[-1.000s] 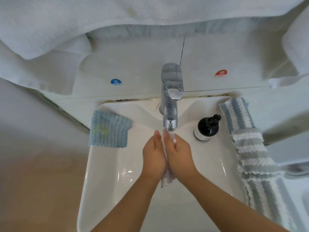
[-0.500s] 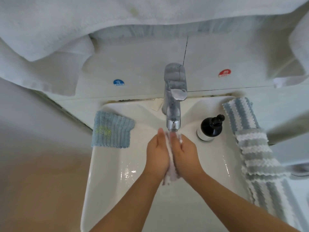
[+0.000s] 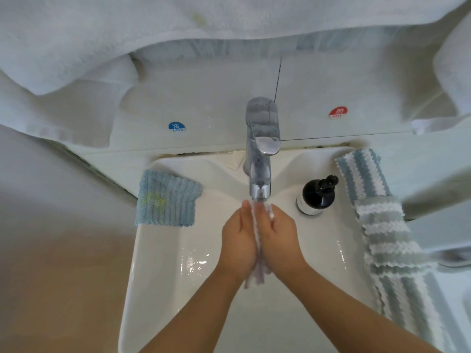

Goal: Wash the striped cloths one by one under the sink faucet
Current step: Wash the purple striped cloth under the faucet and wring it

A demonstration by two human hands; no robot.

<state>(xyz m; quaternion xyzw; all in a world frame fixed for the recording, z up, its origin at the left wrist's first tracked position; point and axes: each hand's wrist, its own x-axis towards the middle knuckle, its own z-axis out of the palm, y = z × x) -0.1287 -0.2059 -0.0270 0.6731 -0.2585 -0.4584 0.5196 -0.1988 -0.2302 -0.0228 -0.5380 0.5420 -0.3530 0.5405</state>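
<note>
My left hand [image 3: 238, 240] and my right hand [image 3: 279, 238] are palm to palm over the white sink [image 3: 142, 250], pressing a pale striped cloth [image 3: 257, 275] between them. The cloth's lower end hangs out below my wrists and its top edge shows at my fingertips. My fingertips sit right under the spout of the chrome faucet [image 3: 260, 154]. More striped cloths lie on the sink's right rim: a blue-and-white one [image 3: 362, 174] at the back and a grey-green-and-white one [image 3: 390, 240] in front of it.
A blue ribbed cloth [image 3: 167, 198] with a yellowish stain lies on the sink's left back corner. A black pump bottle [image 3: 317, 194] stands right of the faucet. White towels [image 3: 127, 34] hang above the wall panel. Water drops glisten in the basin.
My hands stay pressed together on the cloth under the spout and have slid slightly against each other. The cloths on the rim have not moved.
</note>
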